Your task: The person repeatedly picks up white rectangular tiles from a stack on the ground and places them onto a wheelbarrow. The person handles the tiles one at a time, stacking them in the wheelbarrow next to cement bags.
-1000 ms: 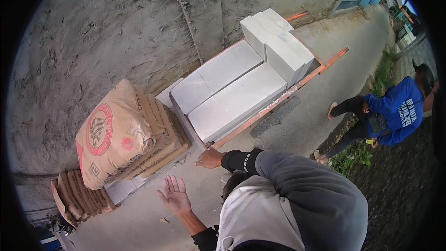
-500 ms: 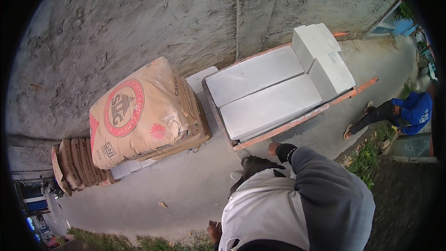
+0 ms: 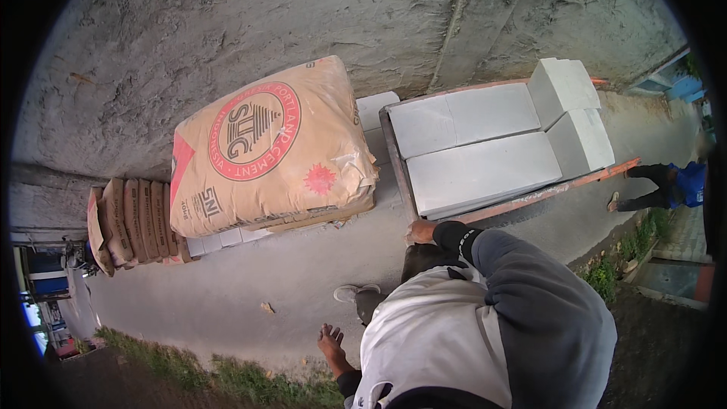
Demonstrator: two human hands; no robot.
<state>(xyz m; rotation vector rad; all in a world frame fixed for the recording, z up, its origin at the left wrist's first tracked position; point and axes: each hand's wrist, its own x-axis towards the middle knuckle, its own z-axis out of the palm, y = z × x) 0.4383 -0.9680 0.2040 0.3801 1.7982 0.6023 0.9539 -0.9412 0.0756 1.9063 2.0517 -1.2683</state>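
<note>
My right hand (image 3: 420, 232) is at the near left corner of a rusty-edged cart (image 3: 399, 160). Its fingers are curled in, and no object shows in them. Whether it touches the corner I cannot tell. Pale grey lightweight concrete blocks (image 3: 485, 170) lie side by side in the cart, with more standing at its right end (image 3: 564, 89). Low at my left side, my left hand (image 3: 332, 342) hangs with fingers spread, holding nothing. Left of the cart, big paper cement bags (image 3: 265, 148) are stacked.
More cement bags (image 3: 136, 220) stand further left by the rough wall (image 3: 250, 15). White blocks (image 3: 227, 239) show low beside the large stack. At right a person in blue (image 3: 687, 182) walks on the path. Grass (image 3: 242, 379) edges the near side.
The cart and bags have shifted rightward in view. My right hand has moved left to the cart's corner. My left hand has come further up into view, and the person has moved toward the right rim.
</note>
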